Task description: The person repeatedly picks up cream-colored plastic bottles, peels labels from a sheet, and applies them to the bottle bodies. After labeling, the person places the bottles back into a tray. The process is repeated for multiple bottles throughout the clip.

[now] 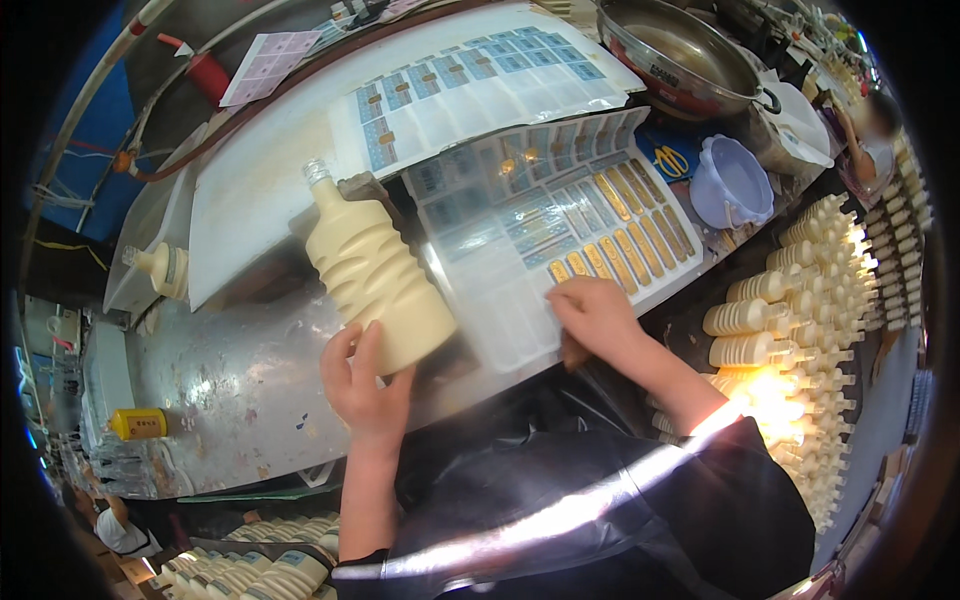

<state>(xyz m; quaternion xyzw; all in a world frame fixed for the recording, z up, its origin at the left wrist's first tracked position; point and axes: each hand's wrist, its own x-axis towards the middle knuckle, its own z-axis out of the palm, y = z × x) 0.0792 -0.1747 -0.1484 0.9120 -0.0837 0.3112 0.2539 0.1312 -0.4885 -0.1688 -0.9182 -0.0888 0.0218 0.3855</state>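
Note:
A cream bottle [370,265] with wavy ridges and a clear neck lies tilted on the metal table, its neck pointing away from me. My left hand [368,385] is closed around its base, thumb and fingers on either side. To the right, my right hand [598,318] is closed with the fingertips together, at the near edge of a label sheet [510,330]. Rows of gold labels [622,262] sit on that sheet just beyond the fingers. Whatever the right fingers pinch is hidden. A dark block [362,190] stands beside the bottle's shoulder.
More label sheets [480,85] cover the white board behind. A metal basin [680,55], yellow-handled scissors [670,162] and a lavender bucket [732,185] are at right. Many cream bottles [745,318] fill the right side. A yellow container [138,424] stands at left. Other people work farther off.

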